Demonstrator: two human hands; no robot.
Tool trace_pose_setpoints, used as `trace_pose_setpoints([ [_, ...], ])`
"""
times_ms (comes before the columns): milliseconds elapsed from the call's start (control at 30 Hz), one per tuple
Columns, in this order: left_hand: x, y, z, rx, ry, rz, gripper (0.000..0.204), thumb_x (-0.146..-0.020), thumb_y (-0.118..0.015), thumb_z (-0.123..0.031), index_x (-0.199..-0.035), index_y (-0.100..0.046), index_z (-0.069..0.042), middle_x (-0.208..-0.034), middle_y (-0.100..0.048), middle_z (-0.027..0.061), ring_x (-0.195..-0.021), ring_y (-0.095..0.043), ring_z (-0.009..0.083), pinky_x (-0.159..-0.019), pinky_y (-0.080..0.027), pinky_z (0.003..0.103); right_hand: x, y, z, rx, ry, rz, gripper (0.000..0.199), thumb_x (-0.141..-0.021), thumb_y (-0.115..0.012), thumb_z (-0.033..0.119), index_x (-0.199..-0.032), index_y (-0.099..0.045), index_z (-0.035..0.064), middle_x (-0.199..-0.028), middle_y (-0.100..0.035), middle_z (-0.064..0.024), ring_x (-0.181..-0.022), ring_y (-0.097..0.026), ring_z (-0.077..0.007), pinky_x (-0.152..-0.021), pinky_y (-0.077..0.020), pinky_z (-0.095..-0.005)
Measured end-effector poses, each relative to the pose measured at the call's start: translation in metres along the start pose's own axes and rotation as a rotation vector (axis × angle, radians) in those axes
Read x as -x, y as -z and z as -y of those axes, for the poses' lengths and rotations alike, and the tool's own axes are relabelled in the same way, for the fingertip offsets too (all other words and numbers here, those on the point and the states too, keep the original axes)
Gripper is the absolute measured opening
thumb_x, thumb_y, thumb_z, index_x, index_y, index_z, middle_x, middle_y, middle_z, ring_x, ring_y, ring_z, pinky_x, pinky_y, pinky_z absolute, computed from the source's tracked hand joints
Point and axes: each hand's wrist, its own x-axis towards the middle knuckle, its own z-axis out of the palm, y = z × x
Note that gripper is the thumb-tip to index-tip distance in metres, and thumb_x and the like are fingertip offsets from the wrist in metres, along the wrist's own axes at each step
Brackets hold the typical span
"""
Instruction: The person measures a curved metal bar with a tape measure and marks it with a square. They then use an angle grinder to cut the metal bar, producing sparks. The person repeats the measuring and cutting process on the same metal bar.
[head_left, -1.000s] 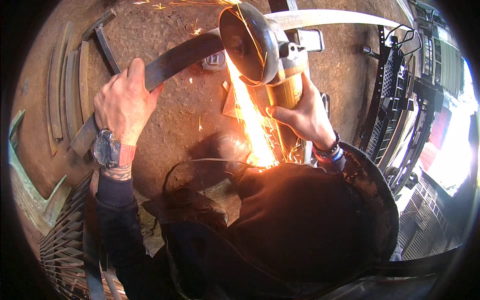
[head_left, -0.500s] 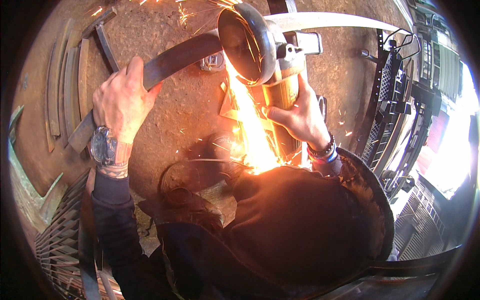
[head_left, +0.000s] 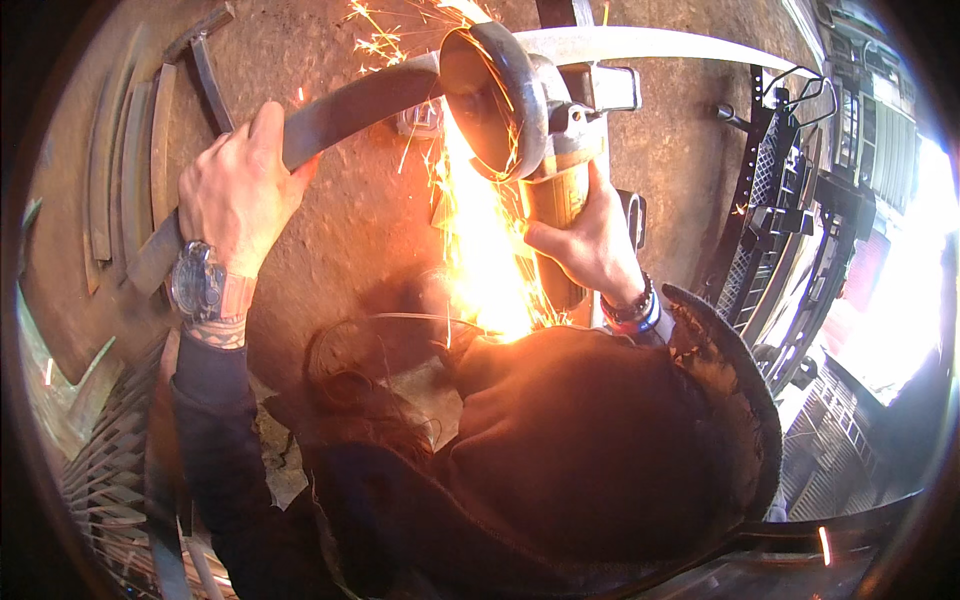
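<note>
My left hand (head_left: 238, 195) is closed around a long, flat metal bar (head_left: 365, 105) that slants up to the right. A watch (head_left: 197, 282) sits on that wrist. My right hand (head_left: 590, 235) is wrapped round the body of an angle grinder (head_left: 562, 190). The grinder's round guard (head_left: 508, 100) stands over the bar, hiding the point where the disc meets it. A bright stream of sparks (head_left: 485, 255) pours down from there toward my dark clothing, and smaller sparks fly off at the top. Beyond the grinder the bar appears pale and brightly lit.
Several flat metal bars (head_left: 160, 140) lie on the brown floor at the left. A slatted metal piece (head_left: 110, 480) is at the lower left. Black metal frames with mesh (head_left: 765, 170) stand along the right side. A small metal object (head_left: 420, 118) lies behind the bar.
The spark stream is wider and brighter now, with more sparks spraying at the top. Both hands, the bar and the grinder have barely shifted.
</note>
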Motion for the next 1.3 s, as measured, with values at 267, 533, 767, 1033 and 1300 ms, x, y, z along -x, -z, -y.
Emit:
trace_pose_setpoints([
  [267,0.0,-0.002,0.002,0.016,-0.011,-0.003,0.038,-0.079,-0.082,-0.027,-0.096,-0.053,-0.008,-0.086,-0.071,0.013,-0.08,-0.072,0.0362,-0.063,-0.056,0.047,-0.003,-0.002,0.0,-0.004,0.011,-0.007,0.074,-0.065,-0.077,0.014,-0.132,-0.05,-0.001,-0.109,-0.069,-0.0168,-0.097,-0.068,-0.025,-0.089,-0.0546,-0.0377],
  [533,0.001,-0.002,0.001,0.017,-0.021,0.008,0.039,-0.078,-0.083,-0.025,-0.096,-0.053,-0.008,-0.086,-0.071,0.0124,-0.081,-0.071,0.036,-0.065,-0.056,0.047,-0.004,-0.004,-0.003,0.007,-0.024,0.004,0.072,-0.066,-0.077,0.014,-0.131,-0.051,-0.0013,-0.108,-0.07,-0.0165,-0.096,-0.069,-0.0252,-0.087,-0.0549,-0.0381],
  [767,-0.001,-0.001,-0.001,0.009,-0.004,0.01,0.04,-0.077,-0.083,-0.026,-0.096,-0.053,-0.009,-0.087,-0.071,0.0121,-0.082,-0.07,0.0361,-0.066,-0.055,0.048,-0.003,-0.003,-0.002,-0.02,0.039,-0.011,0.074,-0.066,-0.078,0.017,-0.132,-0.05,-0.0013,-0.108,-0.07,-0.0171,-0.099,-0.069,-0.026,-0.089,-0.0543,-0.0382],
  [1033,-0.002,0.002,-0.004,0.0,0.018,0.018,0.04,-0.076,-0.083,-0.026,-0.096,-0.053,-0.009,-0.088,-0.071,0.0125,-0.083,-0.07,0.0361,-0.066,-0.055,0.049,-0.003,-0.004,-0.005,0.015,0.036,-0.028,0.075,-0.066,-0.079,0.018,-0.133,-0.049,-0.0003,-0.11,-0.069,-0.0183,-0.102,-0.069,-0.028,-0.091,-0.0535,-0.0388],
  [1300,-0.003,0.008,-0.004,0.0,0.02,0.072,0.04,-0.076,-0.083,-0.025,-0.096,-0.052,-0.009,-0.087,-0.07,0.0136,-0.083,-0.07,0.0364,-0.067,-0.055,0.049,-0.004,-0.004,-0.009,0.02,0.038,-0.027,0.075,-0.066,-0.079,0.019,-0.132,-0.05,-0.0002,-0.108,-0.07,-0.0193,-0.1,-0.069,-0.0294,-0.09,-0.0543,-0.04],
])
